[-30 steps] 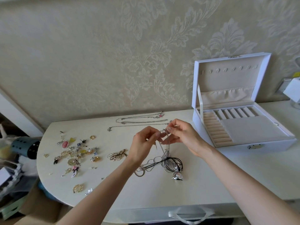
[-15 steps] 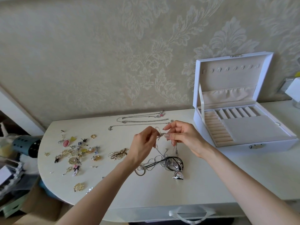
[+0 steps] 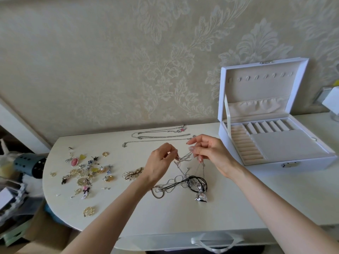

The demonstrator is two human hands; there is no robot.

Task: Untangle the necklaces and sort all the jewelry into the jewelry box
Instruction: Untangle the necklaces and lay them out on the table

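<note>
Drawn apart, left hand and right hand are pinched on chain strands; tangle beneath fingers is unresolved, jewelry box unfilled.

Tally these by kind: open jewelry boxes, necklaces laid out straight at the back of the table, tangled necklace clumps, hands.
Jewelry box: 1
Laid-out necklaces: 3
Tangled clump: 1
Hands: 2, left hand and right hand
Total: 7

Single head-worn wide-angle view, looking forward and down over the counter, close above both forearms, facing the wall behind
</note>
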